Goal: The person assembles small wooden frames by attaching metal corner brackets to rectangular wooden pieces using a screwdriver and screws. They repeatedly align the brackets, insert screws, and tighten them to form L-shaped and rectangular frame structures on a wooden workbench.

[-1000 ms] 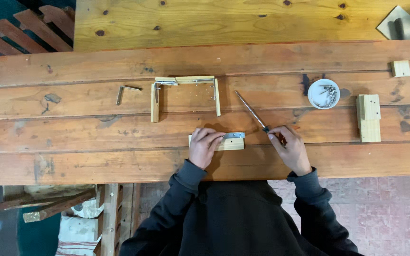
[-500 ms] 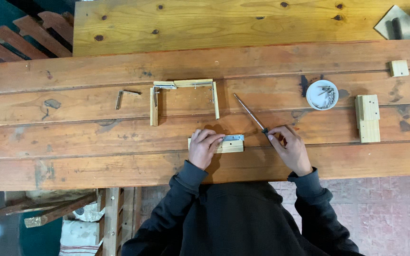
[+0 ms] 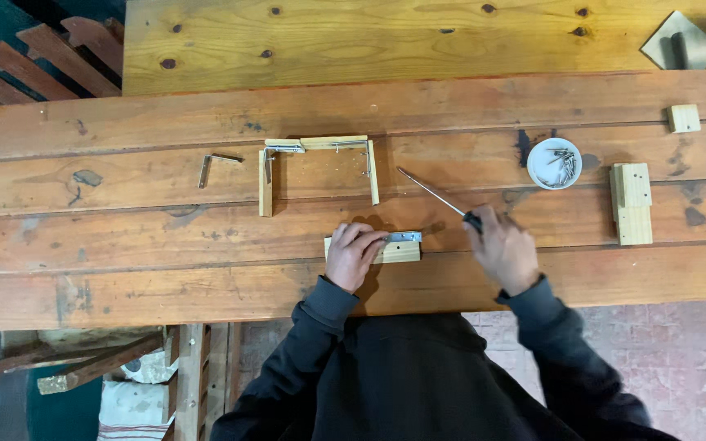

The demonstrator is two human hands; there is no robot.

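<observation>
head view: single camera, looking straight down on a plank tabletop (image 3: 124, 245), person at the near edge in dark sleeves.
left hand (image 3: 353, 255): fingers curled down over the left part of a small wooden block (image 3: 398, 251), pressing it flat to the tabletop. Grip closed on the block from above.
wooden block: pale, short, lies lengthwise along a plank near the front edge, just ahead of the person's chest. Right end sticks out from under the fingers.
metal bracket (image 3: 404, 237): flat grey strip along the top edge of the block's right end, touching it, just beside the left fingertips.
right hand (image 3: 504, 249): fist wrapped around the dark handle of a screwdriver (image 3: 435, 193). Grip fully closed on it.
screwdriver: thin shaft runs up and left from the fist, tip ends on bare wood just right of the frame, not on the block. Well clear of the bracket.
wooden frame (image 3: 320, 144): three pale sticks forming an open U, open side towards the person, metal corner pieces at the top joints. Lies behind the block, apart from it.
loose angle bracket (image 3: 214, 163): small grey L, left of the frame.
white dish (image 3: 554, 163): round, holds a small pile of screws, right of the screwdriver tip.
drilled block (image 3: 632, 204): larger pale piece, right of the dish, upright along the planks.
small cube (image 3: 684, 118): pale wood, far right, behind the drilled block.
</observation>
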